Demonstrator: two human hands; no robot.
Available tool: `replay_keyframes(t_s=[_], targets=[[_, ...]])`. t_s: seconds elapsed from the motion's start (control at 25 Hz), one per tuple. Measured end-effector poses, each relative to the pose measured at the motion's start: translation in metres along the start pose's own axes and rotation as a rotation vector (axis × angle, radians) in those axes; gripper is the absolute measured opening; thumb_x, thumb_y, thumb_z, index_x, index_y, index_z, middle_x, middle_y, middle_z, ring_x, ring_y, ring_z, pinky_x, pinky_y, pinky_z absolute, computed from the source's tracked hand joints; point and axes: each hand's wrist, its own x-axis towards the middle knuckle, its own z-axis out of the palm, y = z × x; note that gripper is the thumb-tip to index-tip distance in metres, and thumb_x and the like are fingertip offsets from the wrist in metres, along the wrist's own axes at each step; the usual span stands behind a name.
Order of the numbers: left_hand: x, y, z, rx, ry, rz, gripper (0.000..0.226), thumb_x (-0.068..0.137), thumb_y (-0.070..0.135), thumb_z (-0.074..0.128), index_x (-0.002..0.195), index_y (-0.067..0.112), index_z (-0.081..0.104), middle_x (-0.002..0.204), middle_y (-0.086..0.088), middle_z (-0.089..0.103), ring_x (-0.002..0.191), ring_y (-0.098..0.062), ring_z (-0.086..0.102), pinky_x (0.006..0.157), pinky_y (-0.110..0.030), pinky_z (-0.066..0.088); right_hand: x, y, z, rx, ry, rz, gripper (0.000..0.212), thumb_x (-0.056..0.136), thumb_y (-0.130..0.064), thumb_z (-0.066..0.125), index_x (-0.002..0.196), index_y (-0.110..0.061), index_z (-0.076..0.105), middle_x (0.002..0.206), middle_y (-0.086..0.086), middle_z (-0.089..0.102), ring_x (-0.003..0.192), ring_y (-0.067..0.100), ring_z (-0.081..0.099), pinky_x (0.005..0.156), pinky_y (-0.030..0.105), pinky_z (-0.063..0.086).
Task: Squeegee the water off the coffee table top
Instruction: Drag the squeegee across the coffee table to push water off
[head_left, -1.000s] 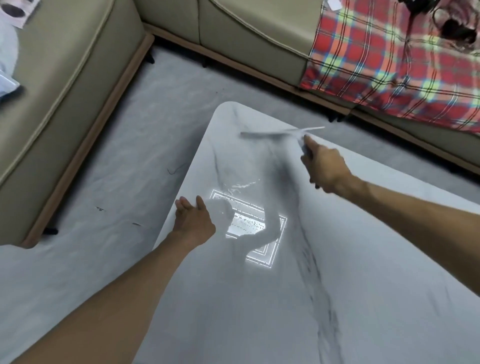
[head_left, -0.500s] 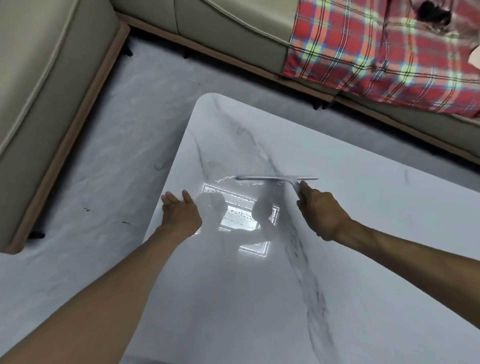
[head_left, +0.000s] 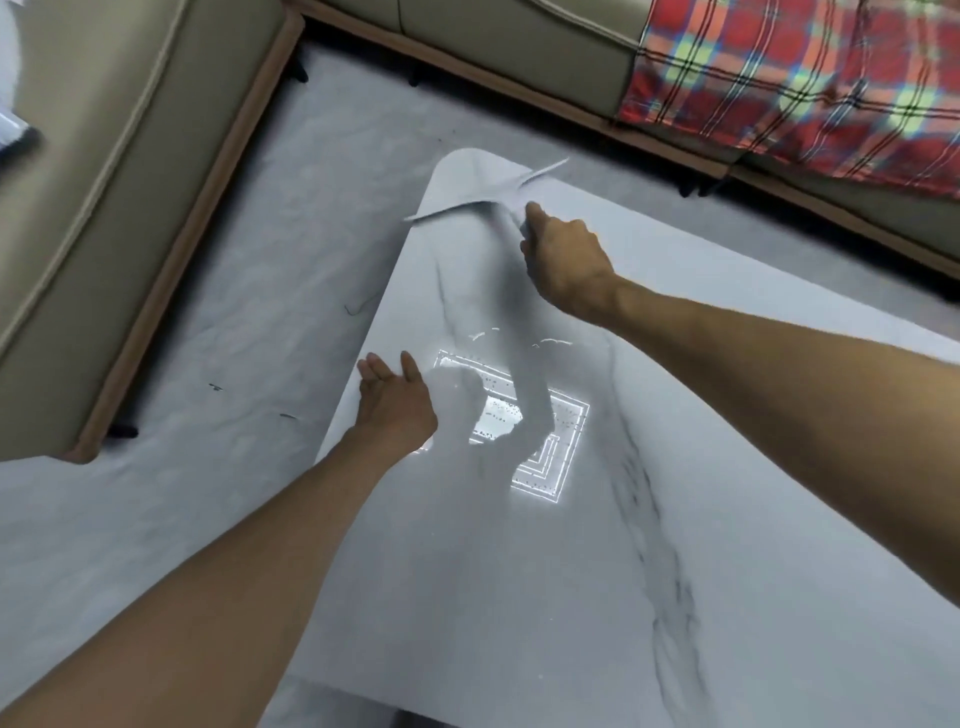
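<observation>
Marble counter (head_left: 519, 597) squeegeed at its far left corner.
The blurred squeegee (head_left: 467, 207) is gripped in the right hand (head_left: 566, 260); the left hand (head_left: 397, 400) is laid flat, fingers straight, at the left edge, likely as a brace.

Squeegee (head_left: 447, 209) at the far corner of the wet bench top (head_left: 519, 571)

The pale blade, motion-blurred, slants across the rounded far-left corner of the white, grey-veined marble top, its handle gripped by the right hand (head_left: 566, 265). Thin streaks of water (head_left: 550, 342) glint nearer the middle, with fine droplets in the bright reflected square just below.
</observation>
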Motion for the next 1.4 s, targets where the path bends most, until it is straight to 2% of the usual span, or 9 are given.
replay_keyframes(t_s=[0.2,0.36,0.44,0.56,0.68,0.8,0.96,1.24,1.4], targets=[[-0.002,0.001,-0.006,-0.047,-0.035,-0.013,0.072,0.094,0.010,0.033,0.151,0.003,-0.009,0.152,-0.039,-0.013,0.144,-0.050,-0.010,0.119,-0.047,0.011,-0.123,0.076,0.007,-0.102,-0.165,-0.077,0.048,0.100,-0.029,0.035,0.148,-0.031,0.028,0.101,0.015,0.066,0.085,0.041,0.060,0.065,0.036,0.040],[-0.011,-0.001,-0.010,-0.080,-0.046,-0.014,0.071,0.093,0.009,0.035,0.152,0.006,-0.004,0.154,-0.036,-0.010,0.146,-0.046,-0.007,0.118,-0.046,0.017,-0.186,0.113,-0.010,-0.255,-0.285,-0.061,0.049,0.101,-0.030,0.036,0.149,-0.031,0.026,0.102,0.012,0.069,0.089,0.039,0.063,0.072,0.040,0.050],[-0.020,-0.008,-0.012,-0.142,0.063,0.019,0.064,0.089,0.006,0.040,0.149,0.005,0.017,0.155,-0.031,0.011,0.146,-0.041,0.013,0.111,-0.043,0.031,-0.177,0.109,-0.019,-0.215,-0.215,-0.071,0.043,0.099,-0.031,0.039,0.142,-0.026,0.035,0.101,0.017,0.069,0.088,0.042,0.064,0.074,0.043,0.052],[-0.034,-0.027,-0.013,-0.302,0.299,0.050,0.044,0.087,0.006,0.049,0.131,0.009,0.047,0.131,-0.015,0.055,0.118,-0.034,0.054,0.094,-0.041,0.048,-0.112,0.058,-0.025,-0.018,-0.094,-0.026,0.017,0.100,-0.027,0.039,0.108,-0.014,0.043,0.096,0.022,0.065,0.078,0.043,0.055,0.067,0.040,0.045],[-0.046,-0.049,-0.012,-0.420,0.420,0.019,0.005,0.087,0.020,0.063,0.091,0.018,0.064,0.098,-0.007,0.070,0.094,-0.030,0.065,0.080,-0.037,0.053,-0.035,-0.007,-0.012,0.149,-0.017,0.096,0.014,0.099,-0.024,0.038,0.104,-0.011,0.042,0.111,0.025,0.061,0.078,0.031,0.046,0.051,0.035,0.034],[-0.052,-0.074,-0.004,-0.466,0.447,-0.026,0.014,0.088,0.027,0.064,0.078,0.017,0.060,0.089,-0.009,0.072,0.086,-0.032,0.066,0.078,-0.041,0.054,-0.018,-0.045,0.023,0.139,0.009,0.149,0.036,0.097,-0.019,0.039,0.131,-0.007,0.039,0.118,0.025,0.058,0.086,0.038,0.054,0.055,0.035,0.036],[-0.056,-0.095,0.009,-0.409,0.448,-0.072,0.016,0.094,0.020,0.052,0.086,0.009,0.059,0.096,-0.017,0.069,0.091,-0.037,0.064,0.080,-0.044,0.053,-0.094,-0.036,0.060,-0.069,-0.100,-0.173,0.047,0.099,-0.025,0.036,0.145,-0.021,0.030,0.106,0.025,0.061,0.094,0.044,0.059,0.067,0.037,0.035],[-0.069,-0.103,0.013,-0.365,0.357,-0.127,0.049,0.100,0.044,0.036,0.085,0.008,0.064,0.096,-0.019,0.069,0.094,-0.037,0.062,0.082,-0.042,0.051,-0.195,0.053,0.015,-0.424,-0.372,-0.270,0.052,0.100,-0.036,0.033,0.150,-0.041,0.018,0.110,0.005,0.064,0.092,0.036,0.063,0.075,0.040,0.049],[-0.079,-0.113,0.014,-0.572,0.357,-0.208,0.057,0.090,0.058,0.043,0.055,0.014,0.053,0.078,-0.016,0.070,0.080,-0.035,0.065,0.077,-0.042,0.054,-0.162,0.037,-0.005,-0.222,-0.170,-0.218,0.046,0.100,-0.038,0.038,0.145,-0.034,0.034,0.120,0.014,0.066,0.104,0.040,0.061,0.084,0.042,0.049]])
